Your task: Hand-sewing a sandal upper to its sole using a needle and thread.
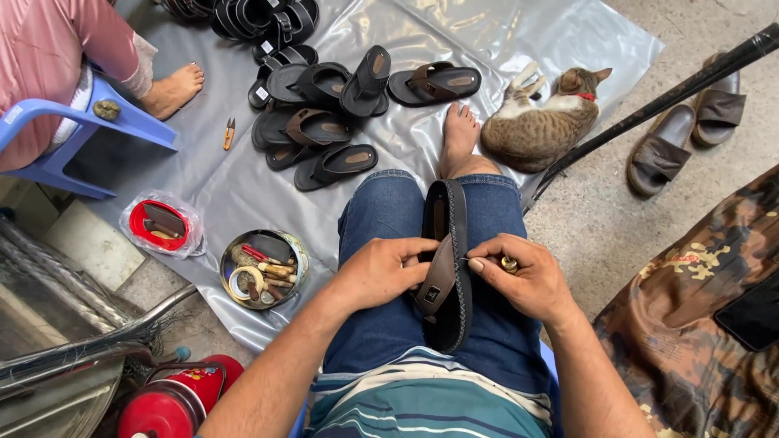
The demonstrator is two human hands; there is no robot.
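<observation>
We are working on a dark sandal (449, 268) that is lying lengthwise on our lap, standing on its edge along the thigh of our blue jeans, its stitched sole rim turned toward the right hand. Our left hand (380, 272) is pressing the brown strap (438, 278) against the sole, its grip pressed together on the strap's edge. Our right hand (523, 276) is pinching a small brass-coloured tool (509, 264) between thumb and fingers, close against the sole's edge.

Judging from how things are lying, this sandal is somewhere mid-way: the strap is already sitting on the sole, yet both hands are busy at the join, so we are taking it as not finished. Beyond our bare foot (459, 134), a cluster of dark sandals (324, 122) is resting on the grey plastic sheet (243, 186); whether those are done or waiting, we cannot tell. A round tin of tools and tape (264, 269) and a red container in a clear bag (160, 225) are sitting to the left, with small orange snips (230, 132) farther off.

Much is escaping us. The tool's working tip is hidden behind our fingers, so we cannot say whether it is an awl or a needle holder, and no thread is showing. The sandal's far side is turned away. A tabby cat (540, 122) is lying by the sheet, and another person's foot (172, 89) and a blue plastic chair (97, 130) are cut off at the top left corner.
</observation>
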